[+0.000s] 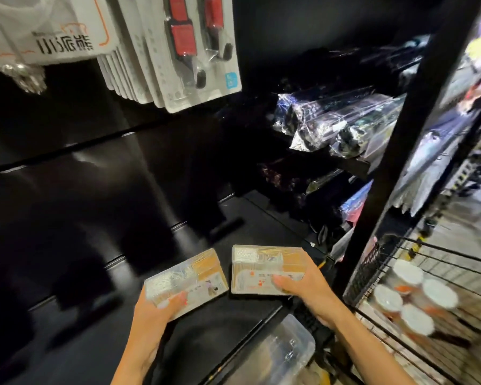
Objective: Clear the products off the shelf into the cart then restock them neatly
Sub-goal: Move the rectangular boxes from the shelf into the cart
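I hold two clear plastic boxes of small stationery pieces over a glossy black shelf (100, 218). My left hand (156, 309) grips the left box (186, 279) from its near edge, thumb on top. My right hand (306, 287) grips the right box (264, 269) from its right side, thumb on the lid. Both boxes sit low over the shelf's front part, side by side and slightly apart. At the lower right stands the black wire cart (395, 273), with several white-lidded orange jars (411, 295) in it.
Blister packs with red parts (189, 51) hang above the shelf at the upper left. Wrapped dark rolls (331, 123) lie stacked on shelves to the right. A black upright post (408, 140) separates shelf and cart. A clear plastic bin (283, 354) sits below the shelf edge.
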Demonstrator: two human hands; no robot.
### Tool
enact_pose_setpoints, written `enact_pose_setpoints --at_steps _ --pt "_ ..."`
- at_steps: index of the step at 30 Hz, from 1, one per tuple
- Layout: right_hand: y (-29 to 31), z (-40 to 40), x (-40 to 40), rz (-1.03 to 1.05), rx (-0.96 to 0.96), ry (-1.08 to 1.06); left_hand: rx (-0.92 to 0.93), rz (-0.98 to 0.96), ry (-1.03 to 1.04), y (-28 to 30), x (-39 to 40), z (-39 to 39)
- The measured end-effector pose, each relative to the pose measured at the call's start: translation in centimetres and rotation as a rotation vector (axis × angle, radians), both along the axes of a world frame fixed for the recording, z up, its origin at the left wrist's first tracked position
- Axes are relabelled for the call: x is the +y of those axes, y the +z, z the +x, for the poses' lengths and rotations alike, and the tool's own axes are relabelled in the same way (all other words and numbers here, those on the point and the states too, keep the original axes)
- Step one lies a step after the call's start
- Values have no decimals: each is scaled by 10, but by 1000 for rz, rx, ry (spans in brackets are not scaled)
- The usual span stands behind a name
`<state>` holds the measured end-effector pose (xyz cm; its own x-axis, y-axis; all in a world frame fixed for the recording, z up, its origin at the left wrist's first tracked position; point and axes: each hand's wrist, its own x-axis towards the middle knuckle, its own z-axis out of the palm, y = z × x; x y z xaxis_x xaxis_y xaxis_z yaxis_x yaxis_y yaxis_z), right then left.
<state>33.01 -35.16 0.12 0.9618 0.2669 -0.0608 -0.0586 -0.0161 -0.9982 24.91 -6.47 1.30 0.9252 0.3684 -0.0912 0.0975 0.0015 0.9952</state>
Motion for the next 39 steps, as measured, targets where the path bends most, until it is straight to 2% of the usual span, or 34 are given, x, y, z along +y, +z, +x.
enact_pose_setpoints --at_steps 8,14,22,30,39 --pt "-2 -97 -115 21 58 -254 14 -46 -234 2 -89 -25" --pt "-11 -178 -214 28 120 -479 87 4 -355 -10 -184 -39" --pt "-18 -244 -308 -23 139 -672 80 19 -550 -22 -311 -51" --pt "-24 -243 -358 -29 149 -764 80 30 -693 -26 -392 -14" --pt "-63 -167 -402 42 244 -840 99 131 -903 -54 -472 89"
